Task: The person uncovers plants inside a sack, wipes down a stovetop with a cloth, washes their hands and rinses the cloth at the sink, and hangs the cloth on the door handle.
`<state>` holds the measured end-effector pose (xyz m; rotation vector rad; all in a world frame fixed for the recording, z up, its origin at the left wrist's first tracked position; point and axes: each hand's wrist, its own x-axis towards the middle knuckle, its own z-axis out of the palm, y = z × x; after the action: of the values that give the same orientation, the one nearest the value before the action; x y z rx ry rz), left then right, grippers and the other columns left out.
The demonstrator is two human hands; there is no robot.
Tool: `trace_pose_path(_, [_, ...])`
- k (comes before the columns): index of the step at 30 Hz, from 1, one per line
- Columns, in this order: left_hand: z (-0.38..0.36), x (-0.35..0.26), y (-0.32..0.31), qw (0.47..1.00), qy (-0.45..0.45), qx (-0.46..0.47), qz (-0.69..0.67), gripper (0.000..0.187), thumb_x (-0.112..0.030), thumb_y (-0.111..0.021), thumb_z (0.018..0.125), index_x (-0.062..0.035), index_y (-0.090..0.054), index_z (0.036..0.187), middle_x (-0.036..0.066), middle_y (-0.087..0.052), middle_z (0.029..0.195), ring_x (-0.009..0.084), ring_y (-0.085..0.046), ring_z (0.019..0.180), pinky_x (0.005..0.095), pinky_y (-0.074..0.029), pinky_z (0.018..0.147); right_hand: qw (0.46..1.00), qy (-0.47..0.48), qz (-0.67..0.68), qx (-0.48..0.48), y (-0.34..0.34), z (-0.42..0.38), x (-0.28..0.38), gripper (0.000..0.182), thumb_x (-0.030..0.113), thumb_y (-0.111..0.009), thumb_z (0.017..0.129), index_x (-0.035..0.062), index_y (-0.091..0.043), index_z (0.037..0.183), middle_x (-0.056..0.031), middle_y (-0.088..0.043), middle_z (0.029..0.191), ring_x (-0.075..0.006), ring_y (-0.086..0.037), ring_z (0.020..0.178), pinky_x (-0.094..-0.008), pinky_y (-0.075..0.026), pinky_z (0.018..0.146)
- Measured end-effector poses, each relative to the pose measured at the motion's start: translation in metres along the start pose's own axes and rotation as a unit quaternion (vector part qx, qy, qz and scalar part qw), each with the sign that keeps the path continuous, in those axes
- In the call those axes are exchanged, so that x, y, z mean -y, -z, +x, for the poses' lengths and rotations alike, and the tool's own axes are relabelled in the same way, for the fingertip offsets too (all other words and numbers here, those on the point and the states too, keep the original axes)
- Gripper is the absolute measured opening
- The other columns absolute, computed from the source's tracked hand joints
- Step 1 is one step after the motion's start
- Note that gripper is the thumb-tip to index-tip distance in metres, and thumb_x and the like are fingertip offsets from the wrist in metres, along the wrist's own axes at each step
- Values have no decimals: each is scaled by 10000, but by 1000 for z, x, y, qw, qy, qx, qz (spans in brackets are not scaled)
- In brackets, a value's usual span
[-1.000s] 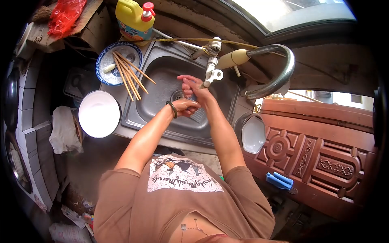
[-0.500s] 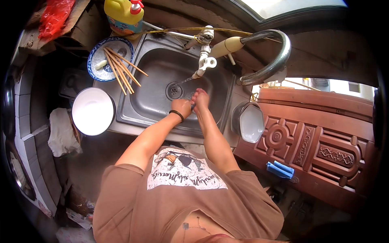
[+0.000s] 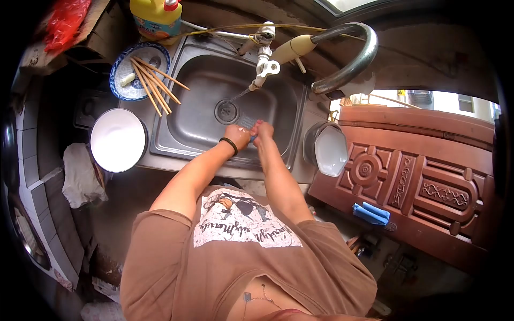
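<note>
My left hand, with a dark band on its wrist, is closed low over the near half of the steel sink. Beside it, almost touching, my right hand is also closed. Between the two fists shows a small bit of blue cloth; the fingers hide most of it. Water falls from the hands toward the drain. A thin stream also runs from the white tap into the basin.
Left of the sink are a blue-rimmed plate with several chopsticks across it and a white bowl. A yellow bottle stands behind. On the right are stacked bowls, a curved pipe and a wooden door panel with a folded blue cloth.
Both fists have shifted slightly and stay close together. More blue shows between them, and water now falls from them. The whole view has moved slightly.
</note>
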<state>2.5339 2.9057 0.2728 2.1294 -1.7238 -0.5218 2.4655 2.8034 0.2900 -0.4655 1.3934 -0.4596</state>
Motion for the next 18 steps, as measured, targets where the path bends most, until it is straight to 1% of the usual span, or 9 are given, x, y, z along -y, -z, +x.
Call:
trace_pose_path(1, [-5, -5, 11, 999, 18, 12, -25, 141, -229, -669, 698, -93, -694, 728, 93, -697, 762, 249, -680, 754, 367, -519, 657, 1000, -14, -13, 16, 1, -1, 2, 124, 117, -362, 963, 67, -431, 873, -10, -351, 577, -122, -330, 436, -277, -292, 377])
trace_pose_path(4, [-19, -18, 35, 974, 99, 91, -183, 348, -355, -717, 705, -42, -686, 854, 155, -691, 877, 307, -665, 857, 391, -509, 767, 981, -8, -82, 177, 6, -20, 13, 245, 260, -471, 982, 19, -514, 996, -40, -509, 679, -138, -487, 555, -267, -413, 487])
trace_pose_path(6, [-29, -12, 37, 935, 110, 152, -300, 612, -508, -740, 703, -6, -643, 1038, 234, -651, 1039, 367, -621, 996, 409, -468, 888, 921, 173, -292, 190, 2, -48, 25, 378, 336, -530, 957, -6, -525, 1117, -91, -589, 822, -171, -575, 724, -308, -480, 641])
trace_pose_path(7, [-39, -9, 44, 931, 116, 127, -322, 621, -513, -740, 702, -3, -640, 1042, 242, -647, 1044, 375, -617, 1000, 408, -466, 888, 863, 260, -389, 191, -1, -61, 32, 458, 375, -560, 944, -18, -531, 1177, -116, -629, 894, -187, -620, 808, -328, -513, 718])
trace_pose_path(8, [-51, -6, 52, 926, 120, 103, -344, 630, -518, -739, 701, 0, -638, 1045, 250, -643, 1048, 382, -613, 1004, 406, -464, 888, 828, 350, -403, 173, 1, -68, 40, 507, 338, -614, 917, -9, -516, 1274, -171, -635, 1073, -212, -617, 1001, -354, -481, 886])
trace_pose_path(10, [-69, 4, 91, 896, 126, 103, -414, 706, -551, -741, 689, 24, -616, 1079, 268, -639, 1037, 401, -599, 1027, 408, -451, 894, 778, 489, -364, 149, -26, -126, 72, 472, 209, -678, 870, 18, -521, 1271, -154, -577, 1172, -212, -621, 988, -342, -507, 844])
trace_pose_path(13, [-87, 30, 98, 912, 176, 62, -366, 611, -535, -697, 774, 5, -598, 1041, 136, -665, 827, 237, -642, 770, 359, -507, 723, 639, 652, -380, 149, -71, -193, 112, 514, 152, -710, 815, 63, -524, 1286, -109, -499, 1327, -232, -592, 1048, -340, -502, 844])
trace_pose_path(15, [-93, 37, 111, 843, 205, 57, -494, 597, -584, -610, 826, -5, -593, 968, 89, -605, 703, 175, -583, 637, 314, -475, 593, 531, 703, -450, 148, -90, -204, 127, 468, 185, -716, 802, 98, -573, 1240, -89, -514, 1326, -251, -590, 1046, -345, -489, 872])
trace_pose_path(18, [-99, 41, 127, 735, 250, 22, -630, 584, -625, -488, 886, -46, -558, 851, 29, -522, 595, 99, -489, 496, 251, -389, 452, 508, 718, -455, 141, -105, -190, 129, 363, 238, -727, 783, 111, -652, 1114, -65, -604, 1178, -247, -596, 1001, -345, -482, 857])
